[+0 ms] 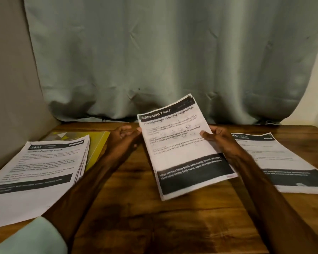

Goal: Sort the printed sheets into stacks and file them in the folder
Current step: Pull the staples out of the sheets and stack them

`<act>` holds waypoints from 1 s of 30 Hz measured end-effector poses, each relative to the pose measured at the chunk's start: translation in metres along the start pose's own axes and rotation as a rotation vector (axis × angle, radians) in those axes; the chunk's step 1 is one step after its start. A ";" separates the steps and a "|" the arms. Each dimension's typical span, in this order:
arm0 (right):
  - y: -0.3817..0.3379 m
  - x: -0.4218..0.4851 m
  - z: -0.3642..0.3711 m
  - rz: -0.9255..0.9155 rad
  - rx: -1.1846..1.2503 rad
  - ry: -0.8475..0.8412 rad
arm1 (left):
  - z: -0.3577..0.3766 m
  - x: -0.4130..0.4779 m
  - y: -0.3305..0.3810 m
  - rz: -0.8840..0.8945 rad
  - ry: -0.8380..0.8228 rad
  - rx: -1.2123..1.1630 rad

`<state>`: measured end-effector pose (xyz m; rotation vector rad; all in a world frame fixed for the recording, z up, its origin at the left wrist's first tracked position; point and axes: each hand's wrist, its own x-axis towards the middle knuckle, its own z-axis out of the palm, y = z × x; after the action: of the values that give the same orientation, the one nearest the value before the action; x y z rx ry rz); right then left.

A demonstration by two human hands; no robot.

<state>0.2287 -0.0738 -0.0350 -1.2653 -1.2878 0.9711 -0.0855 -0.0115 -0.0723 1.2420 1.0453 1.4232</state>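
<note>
A bundle of printed sheets [182, 147] headed "DRESSING TABLE" is held tilted above the wooden table [154, 217]. My right hand [220, 142] grips its right edge, thumb on the top page. My left hand [125, 138] is at the bundle's left edge with fingers loosely curved; whether it touches the paper is unclear. A thick stack of sheets [39, 173] lies on the left. Under its far corner lies a yellow folder [97, 145]. Another stack of sheets [283, 160] lies flat on the right.
A grey-green curtain [163, 61] hangs behind the table's far edge. A grey wall [9, 88] closes the left side. Bare wood shows in the middle and at the near edge.
</note>
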 end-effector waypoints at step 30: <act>-0.004 -0.082 -0.018 0.140 0.249 -0.121 | 0.080 -0.038 0.021 -0.040 0.030 -0.018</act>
<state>0.2380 -0.1572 -0.0398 -1.1272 -1.1395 1.2831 -0.0068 -0.0513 -0.0494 1.1840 1.0698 1.4216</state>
